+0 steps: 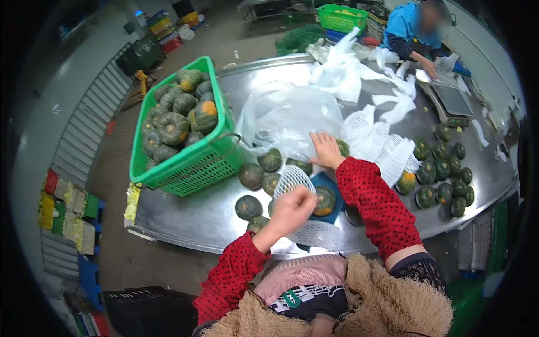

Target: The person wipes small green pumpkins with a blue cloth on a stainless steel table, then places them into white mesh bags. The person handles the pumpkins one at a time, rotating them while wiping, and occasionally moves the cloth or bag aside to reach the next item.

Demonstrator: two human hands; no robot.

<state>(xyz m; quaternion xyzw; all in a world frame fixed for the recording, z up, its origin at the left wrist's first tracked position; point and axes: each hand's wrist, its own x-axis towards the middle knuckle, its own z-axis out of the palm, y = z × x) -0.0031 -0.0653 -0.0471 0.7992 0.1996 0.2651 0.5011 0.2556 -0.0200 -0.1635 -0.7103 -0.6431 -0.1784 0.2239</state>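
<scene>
My left hand (295, 209) is closed on a white foam net sleeve (293, 178) at the middle of the steel table (168, 219). Just right of it a green-and-orange squash (325, 200) sits on a flat blue object (332, 217). My right hand (327, 150) is farther back with fingers spread, at the edge of a clear plastic bag (286, 118); a squash (342, 147) lies beside it, partly hidden. Several dark green squashes (250, 176) lie left of my hands, and another foam net (314, 235) lies below them.
A green crate of squashes (171, 177) stands at the left. White foam nets (365, 135) and loose squashes (426, 171) cover the right side, near a scale (449, 104). A co-worker in blue (410, 39) works at the far right. Another green crate (341, 17) stands behind.
</scene>
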